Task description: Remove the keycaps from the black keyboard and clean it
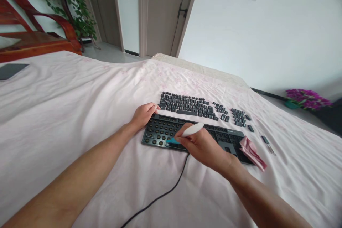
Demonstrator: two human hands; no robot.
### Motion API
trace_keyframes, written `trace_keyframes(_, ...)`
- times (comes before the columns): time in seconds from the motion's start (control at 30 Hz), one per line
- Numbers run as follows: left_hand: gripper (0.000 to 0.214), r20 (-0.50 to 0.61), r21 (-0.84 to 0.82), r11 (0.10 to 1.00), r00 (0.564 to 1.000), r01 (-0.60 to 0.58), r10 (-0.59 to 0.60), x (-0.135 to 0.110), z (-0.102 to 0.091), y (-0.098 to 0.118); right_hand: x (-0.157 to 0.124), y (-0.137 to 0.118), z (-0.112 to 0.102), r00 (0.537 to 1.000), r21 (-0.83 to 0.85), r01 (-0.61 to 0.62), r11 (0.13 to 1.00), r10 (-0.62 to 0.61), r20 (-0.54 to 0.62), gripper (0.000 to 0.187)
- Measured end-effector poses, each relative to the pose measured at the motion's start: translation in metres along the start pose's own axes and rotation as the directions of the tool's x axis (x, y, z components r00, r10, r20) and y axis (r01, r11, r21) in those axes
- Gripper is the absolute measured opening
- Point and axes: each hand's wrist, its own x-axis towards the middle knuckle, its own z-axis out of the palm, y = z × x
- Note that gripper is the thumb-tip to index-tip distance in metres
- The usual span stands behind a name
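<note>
A black keyboard [223, 137] with its keycaps off lies on the pink cloth. My left hand [144, 115] grips its far left corner, fingers closed at the edge. My right hand [199, 144] is closed around a cleaning brush [193, 129] with a white handle and a blue-green head. The brush head touches the keyboard's near edge, left of the middle. Loose black keycaps [184, 103] lie in rows just beyond the keyboard. A folded pink cloth [251, 151] rests over the keyboard's right end.
A small tool with thin metal prongs [268, 143] lies right of the keyboard. The keyboard's black cable [162, 195] runs toward me over the wrinkled bedspread [80, 114]. A dark flat object [12, 71] sits at the far left, near a wooden chair [53, 39].
</note>
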Motion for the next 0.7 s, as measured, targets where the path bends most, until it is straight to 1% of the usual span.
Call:
trace_keyframes(0.07, 0.039, 0.009, 0.011, 1.000, 1.000, 0.010, -0.010, 0.000, 0.000, 0.000, -0.011, 0.009, -0.019, 0.995, -0.201, -0.088, 0.976, 0.098, 0.036, 0.017)
trace_keyframes(0.13, 0.040, 0.015, 0.019, 1.000, 1.000, 0.014, -0.014, 0.001, 0.000, 0.000, -0.020, 0.013, -0.040, 0.979, -0.394, -0.179, 0.902, 0.204, 0.024, 0.020)
trace_keyframes(0.17, 0.040, 0.015, 0.021, 1.000, 1.000, 0.015, -0.015, 0.001, 0.000, -0.001, -0.023, 0.013, -0.048, 0.971, -0.447, -0.213, 0.869, 0.237, -0.002, 0.021)
trace_keyframes(0.2, 0.040, 0.014, 0.022, 1.000, 1.000, 0.015, -0.015, 0.001, 0.000, -0.001, -0.025, 0.011, -0.054, 0.968, -0.460, -0.233, 0.857, 0.247, -0.031, 0.022)
trace_keyframes(0.23, 0.040, 0.012, 0.022, 1.000, 1.000, 0.013, -0.013, 0.001, 0.000, -0.001, -0.025, 0.007, -0.056, 0.971, -0.431, -0.234, 0.872, 0.234, -0.054, 0.021)
trace_keyframes(0.3, 0.041, 0.010, 0.022, 1.000, 1.000, 0.004, -0.004, 0.001, 0.000, -0.001, -0.022, -0.002, -0.051, 0.985, -0.262, -0.169, 0.950, 0.155, -0.072, 0.019)
trace_keyframes(0.33, 0.041, 0.010, 0.022, 1.000, 1.000, -0.002, 0.001, 0.001, 0.000, -0.001, -0.019, -0.007, -0.043, 0.991, -0.149, -0.117, 0.982, 0.106, -0.082, 0.018)
trace_keyframes(0.4, 0.041, 0.010, 0.024, 1.000, 1.000, -0.007, 0.007, 0.001, 0.000, -0.001, -0.013, -0.015, -0.023, 0.994, 0.052, -0.022, 0.998, 0.027, -0.106, 0.016)
trace_keyframes(0.47, 0.042, 0.013, 0.027, 1.000, 1.000, -0.002, 0.002, 0.000, 0.000, -0.001, -0.008, -0.019, -0.004, 0.992, 0.148, 0.033, 0.988, -0.015, -0.124, 0.013)
trace_keyframes(0.53, 0.043, 0.013, 0.033, 0.999, 1.000, 0.007, -0.008, 0.000, 0.001, -0.001, -0.009, -0.017, 0.005, 0.995, 0.138, 0.038, 0.990, -0.024, -0.101, 0.012)
trace_keyframes(0.57, 0.043, 0.012, 0.037, 0.999, 1.000, 0.012, -0.012, 0.000, 0.001, -0.001, -0.012, -0.014, 0.005, 0.997, 0.105, 0.022, 0.994, -0.014, -0.076, 0.013)
trace_keyframes(0.63, 0.044, 0.011, 0.048, 0.999, 1.000, 0.021, -0.022, 0.000, 0.001, -0.001, -0.022, -0.004, -0.005, 0.999, -0.002, -0.045, 0.999, 0.045, -0.016, 0.014)
trace_keyframes(0.7, 0.044, 0.018, 0.058, 0.998, 0.999, 0.030, -0.031, 0.000, 0.001, -0.001, -0.036, 0.008, -0.025, 0.990, -0.157, -0.138, 0.978, 0.139, -0.003, 0.015)
